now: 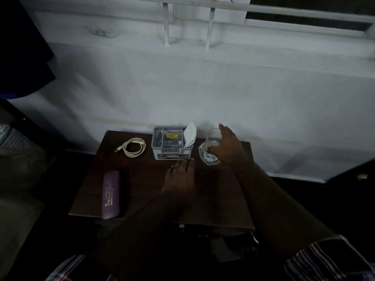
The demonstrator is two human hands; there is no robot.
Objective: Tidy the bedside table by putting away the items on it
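Dim light. Right hand (227,147) curls around a clear glass (212,138) at the back right of the dark surface (142,189); grip appears closed, thumb side obscured. Left hand (180,177) lies flat, fingertips just before a grey organizer box (171,145). Coiled cable (135,147) back left; purple spectacle case (111,194) front left.
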